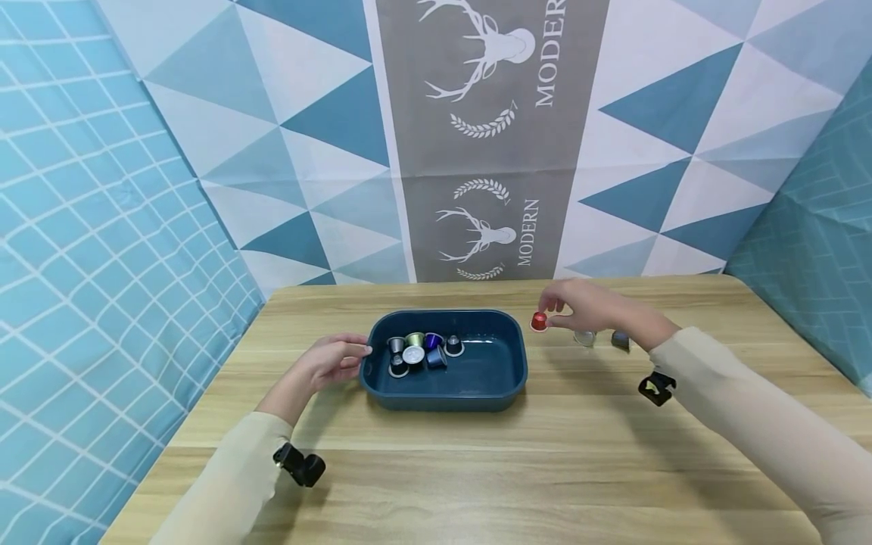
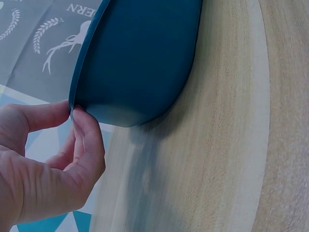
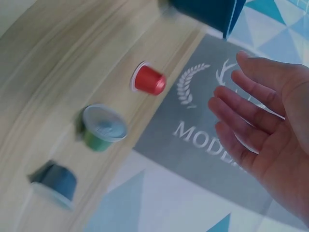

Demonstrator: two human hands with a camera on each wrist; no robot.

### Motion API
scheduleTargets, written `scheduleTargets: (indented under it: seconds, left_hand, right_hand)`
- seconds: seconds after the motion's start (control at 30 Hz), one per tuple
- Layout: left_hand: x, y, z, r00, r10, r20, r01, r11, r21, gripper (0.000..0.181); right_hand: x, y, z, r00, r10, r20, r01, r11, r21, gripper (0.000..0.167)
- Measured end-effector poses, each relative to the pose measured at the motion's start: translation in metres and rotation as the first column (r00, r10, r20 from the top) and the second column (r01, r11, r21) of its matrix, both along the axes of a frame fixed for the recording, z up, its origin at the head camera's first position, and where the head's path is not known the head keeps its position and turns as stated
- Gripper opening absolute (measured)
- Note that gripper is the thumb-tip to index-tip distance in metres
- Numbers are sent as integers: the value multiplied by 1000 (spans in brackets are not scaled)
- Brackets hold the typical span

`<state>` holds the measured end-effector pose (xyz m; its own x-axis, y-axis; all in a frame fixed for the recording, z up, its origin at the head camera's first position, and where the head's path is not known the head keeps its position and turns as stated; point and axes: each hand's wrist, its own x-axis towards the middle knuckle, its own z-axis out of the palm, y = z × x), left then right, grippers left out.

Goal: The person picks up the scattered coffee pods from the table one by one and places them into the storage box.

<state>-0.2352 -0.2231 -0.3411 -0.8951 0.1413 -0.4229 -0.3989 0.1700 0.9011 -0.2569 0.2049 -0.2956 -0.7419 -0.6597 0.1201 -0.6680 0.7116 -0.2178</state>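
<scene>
My left hand point(image 1: 332, 360) pinches the left end of a dark blue plastic bin point(image 1: 446, 403); in the left wrist view, the thumb and forefinger meet over the bin's rim point(image 2: 79, 72). Inside, toward the left, lie several coffee capsules, among them a purple one point(image 1: 433, 341) and a blue one point(image 1: 437, 357). My right hand point(image 1: 577, 303) hovers just beyond a red coffee capsule point(image 1: 539, 322). The right wrist view shows its fingers loosely spread and holding nothing, apart from the red capsule point(image 3: 149, 79), which stands on the table.
Right of the red capsule, a green capsule with a pale lid point(image 3: 104, 126) and a dark blue capsule point(image 3: 55, 182) lie on the wooden table point(image 1: 436, 477). A patterned cloth backdrop point(image 1: 327, 151) hangs behind the table, with blue cloth at both sides.
</scene>
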Motion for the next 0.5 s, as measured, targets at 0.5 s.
scheduleTargets:
  seconds: [0.5]
  left_hand:
    - [4,-1,3,1000,-17,-19,18,999,27,41]
  right_hand:
    - [5,45,-17,983,-153,-97,156,987,28,14]
